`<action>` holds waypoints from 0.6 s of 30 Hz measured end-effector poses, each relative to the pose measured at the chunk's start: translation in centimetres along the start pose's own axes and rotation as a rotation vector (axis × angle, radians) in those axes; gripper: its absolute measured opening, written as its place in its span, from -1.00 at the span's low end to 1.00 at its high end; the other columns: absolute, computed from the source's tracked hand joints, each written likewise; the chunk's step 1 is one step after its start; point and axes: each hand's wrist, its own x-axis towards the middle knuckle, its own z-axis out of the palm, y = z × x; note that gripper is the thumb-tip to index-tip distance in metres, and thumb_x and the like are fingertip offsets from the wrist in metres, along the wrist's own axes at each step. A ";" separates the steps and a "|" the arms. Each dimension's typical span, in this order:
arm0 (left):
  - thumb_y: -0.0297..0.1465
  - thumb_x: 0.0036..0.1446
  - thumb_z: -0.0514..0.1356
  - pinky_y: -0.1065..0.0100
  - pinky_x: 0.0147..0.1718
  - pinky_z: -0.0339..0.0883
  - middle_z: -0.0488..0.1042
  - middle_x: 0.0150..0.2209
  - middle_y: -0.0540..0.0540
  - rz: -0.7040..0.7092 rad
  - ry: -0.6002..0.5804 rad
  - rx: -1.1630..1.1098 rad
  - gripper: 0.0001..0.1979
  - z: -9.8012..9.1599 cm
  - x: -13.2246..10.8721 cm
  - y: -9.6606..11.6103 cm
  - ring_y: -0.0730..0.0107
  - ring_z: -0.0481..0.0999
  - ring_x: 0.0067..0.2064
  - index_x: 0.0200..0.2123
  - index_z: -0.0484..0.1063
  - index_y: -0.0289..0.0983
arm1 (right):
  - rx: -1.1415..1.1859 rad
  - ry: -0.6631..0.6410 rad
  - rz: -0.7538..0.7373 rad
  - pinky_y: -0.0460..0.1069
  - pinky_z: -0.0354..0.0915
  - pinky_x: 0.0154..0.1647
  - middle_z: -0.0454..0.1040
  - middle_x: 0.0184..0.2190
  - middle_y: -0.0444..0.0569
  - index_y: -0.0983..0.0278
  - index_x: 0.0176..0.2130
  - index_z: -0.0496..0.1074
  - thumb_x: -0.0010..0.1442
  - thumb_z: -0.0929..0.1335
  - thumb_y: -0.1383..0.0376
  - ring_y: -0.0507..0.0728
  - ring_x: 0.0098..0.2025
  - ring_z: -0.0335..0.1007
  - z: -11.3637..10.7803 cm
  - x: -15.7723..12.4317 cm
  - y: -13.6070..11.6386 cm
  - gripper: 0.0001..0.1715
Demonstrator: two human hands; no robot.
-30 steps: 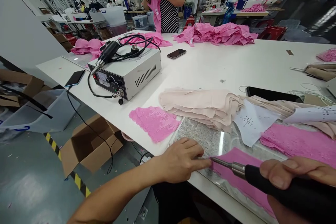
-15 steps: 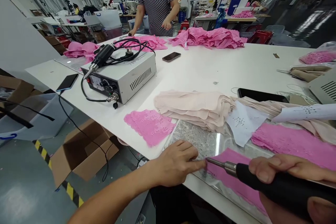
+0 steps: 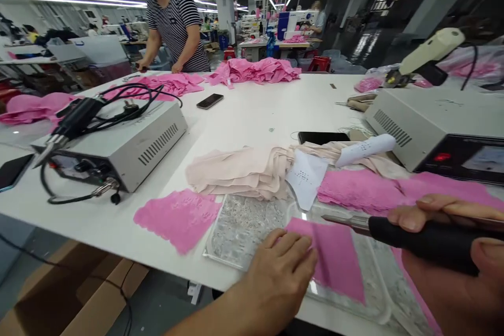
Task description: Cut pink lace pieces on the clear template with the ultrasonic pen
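My left hand (image 3: 277, 275) rests with bent fingers on the left edge of a pink fabric piece (image 3: 342, 265), gripping it against a clear plastic sheet (image 3: 374, 291). My right hand (image 3: 441, 286) is wrapped round a black-handled pen tool (image 3: 417, 234) with a pointed metal tip. That tip hovers above the fabric's upper edge, apart from my left fingers. A thin metal strip shows along the right fingers; its kind is unclear. Left of the sheet lies a scalloped pink lace piece (image 3: 179, 220). Behind is a stack of beige fabric (image 3: 240, 170).
White dotted paper (image 3: 307, 176) and folded pink lace (image 3: 358, 189) lie behind the tool. Grey control boxes stand left (image 3: 145, 142) and right (image 3: 444, 110). Phones (image 3: 210, 101) lie about. Across the table (image 3: 244, 121), a person in stripes handles pink garments.
The view has swung right, bringing the right control box in. My left index finger has drawn back from the tool tip, and the tip has lifted off the pink fabric's corner.
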 end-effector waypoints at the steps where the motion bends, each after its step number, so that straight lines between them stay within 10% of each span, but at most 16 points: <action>1: -0.54 0.22 0.09 0.19 -0.09 0.39 0.53 -0.13 -0.19 -0.007 0.014 0.006 -0.80 0.5 0.3 0.2 0.24 0.50 -0.12 -0.10 0.42 -0.40 | 0.015 0.010 -0.006 0.18 0.26 -0.50 0.33 -0.41 -0.04 0.16 -0.42 0.46 -0.14 0.31 0.29 0.16 -0.55 0.23 -0.1 0.3 -0.2 -0.81; 18: -0.58 0.25 0.02 0.16 -0.13 0.46 0.48 -0.06 -0.22 -0.103 -0.130 -0.096 -0.70 3.1 4.3 0.8 0.22 0.47 -0.06 0.01 0.38 -0.33 | -0.003 0.129 0.017 0.15 0.27 -0.38 0.39 -0.50 -0.06 0.22 -0.41 0.44 -0.15 0.33 0.25 0.17 -0.53 0.32 -4.4 1.0 -0.3 -0.80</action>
